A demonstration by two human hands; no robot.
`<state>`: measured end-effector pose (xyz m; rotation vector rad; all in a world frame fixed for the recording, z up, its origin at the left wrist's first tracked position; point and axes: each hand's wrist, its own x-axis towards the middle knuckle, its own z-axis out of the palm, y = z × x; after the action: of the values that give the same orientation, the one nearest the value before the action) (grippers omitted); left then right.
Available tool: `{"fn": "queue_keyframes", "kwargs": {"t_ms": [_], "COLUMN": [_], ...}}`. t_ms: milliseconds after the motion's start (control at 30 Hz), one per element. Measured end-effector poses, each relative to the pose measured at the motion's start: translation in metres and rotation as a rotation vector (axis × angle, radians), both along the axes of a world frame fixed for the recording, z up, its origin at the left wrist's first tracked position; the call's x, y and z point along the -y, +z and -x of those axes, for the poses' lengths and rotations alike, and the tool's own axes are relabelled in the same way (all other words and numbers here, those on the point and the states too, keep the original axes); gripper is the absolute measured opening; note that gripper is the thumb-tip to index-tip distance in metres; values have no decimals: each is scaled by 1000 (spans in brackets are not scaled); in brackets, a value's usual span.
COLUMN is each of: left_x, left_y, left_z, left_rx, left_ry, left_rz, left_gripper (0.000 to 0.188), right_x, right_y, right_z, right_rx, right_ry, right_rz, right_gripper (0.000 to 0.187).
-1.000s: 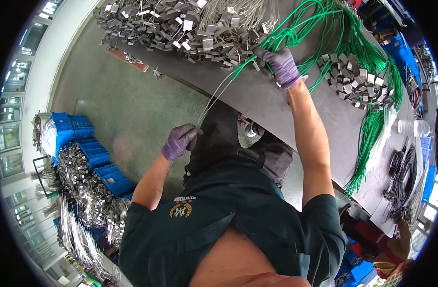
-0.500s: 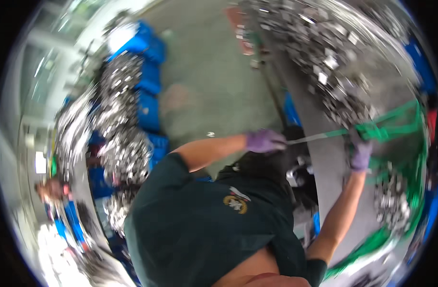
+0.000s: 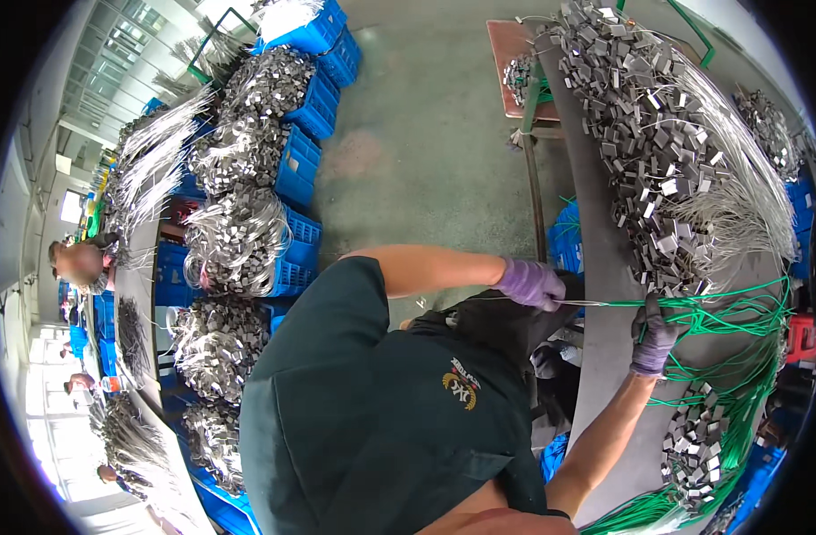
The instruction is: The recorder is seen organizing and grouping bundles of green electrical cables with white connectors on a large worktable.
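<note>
My left hand [image 3: 531, 283], in a purple glove, pinches the end of a thin grey wire [image 3: 595, 304] stretched level over the edge of the grey table [image 3: 604, 357]. My right hand [image 3: 653, 337], also gloved, is closed around a bundle of green wires [image 3: 729, 308] on the table, where the grey wire meets it. Beyond my hands lies a big heap of grey wires with metal tags [image 3: 667, 152]. A smaller heap of metal tags [image 3: 693, 446] sits just right of my right forearm.
Blue crates [image 3: 296, 178] heaped with tagged wire bundles stand on the concrete floor at my left. Other people [image 3: 78, 263] work at a long table far left. A small brown table [image 3: 508, 71] stands at the bench's far end.
The camera has swung round, so the table now lies at the right. My two hands have come closer together, the left one up by the table edge with the grey wire taut between them.
</note>
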<state>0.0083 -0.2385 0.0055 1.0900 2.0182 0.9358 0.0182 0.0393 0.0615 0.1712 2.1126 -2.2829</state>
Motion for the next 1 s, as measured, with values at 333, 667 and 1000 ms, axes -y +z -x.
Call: {"fn": "queue_keyframes", "kwargs": {"t_ms": [333,667,1000], "left_x": [12,-48,41], "left_y": [-16,0,-61], "left_z": [-5,-8,1], "left_rx": [495,496,255], "left_ry": [644,778,287], "left_rz": [-620,-918,-95], "left_gripper": [36,50,55], "right_x": [46,70,27], "right_y": [-21,-32,-8], "right_z": [-7,-31,-13], "right_rx": [135,233,88], "right_ry": [-71,-19,-87], "right_rz": [202,81,298], "right_gripper": [15,16,12]}}
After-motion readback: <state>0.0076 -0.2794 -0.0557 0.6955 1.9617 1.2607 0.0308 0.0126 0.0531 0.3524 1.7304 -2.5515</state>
